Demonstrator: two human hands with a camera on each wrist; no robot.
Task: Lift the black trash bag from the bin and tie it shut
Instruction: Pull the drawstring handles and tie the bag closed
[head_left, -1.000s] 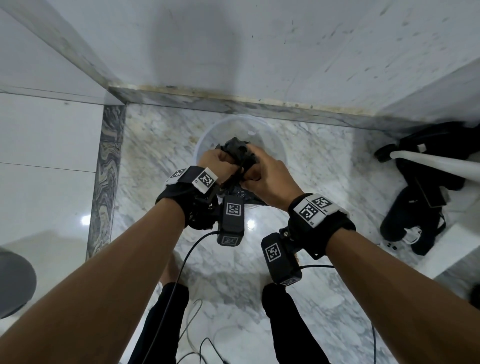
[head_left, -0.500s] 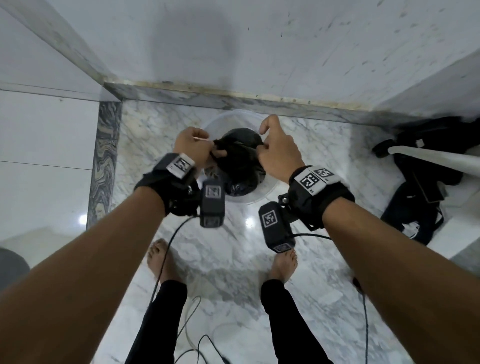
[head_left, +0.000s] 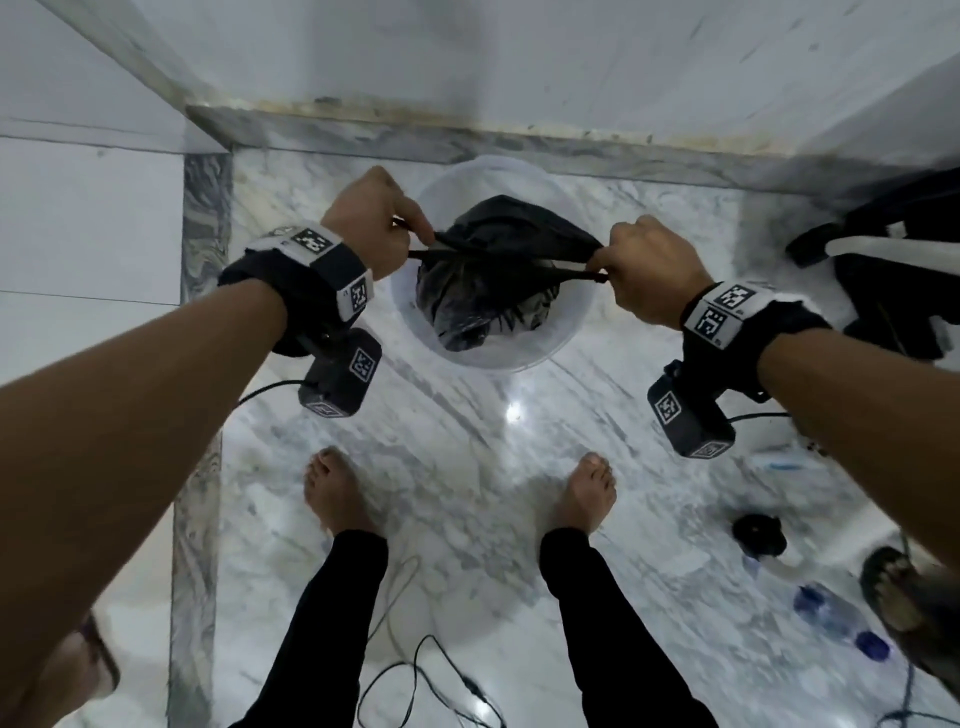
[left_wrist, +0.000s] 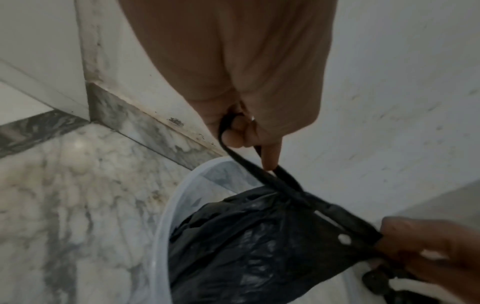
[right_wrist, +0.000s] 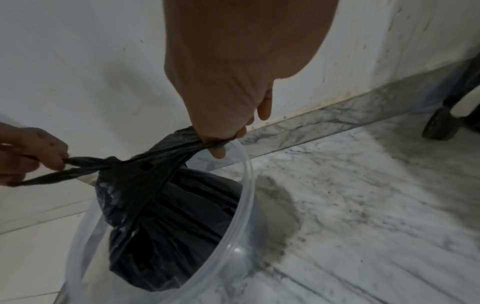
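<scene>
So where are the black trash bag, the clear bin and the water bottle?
black trash bag (head_left: 483, 301), head view, its crinkled body.
clear bin (right_wrist: 241, 207), right wrist view, its rim.
water bottle (head_left: 831, 616), head view, its clear body.

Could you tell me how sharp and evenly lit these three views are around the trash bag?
Head view: sharp, a glare spot on the marble floor, straight edges bowed by the wide lens. Left wrist view: dim, the black trash bag soft, the right hand blurred. Right wrist view: dim, the bin rim fairly clear.
</scene>
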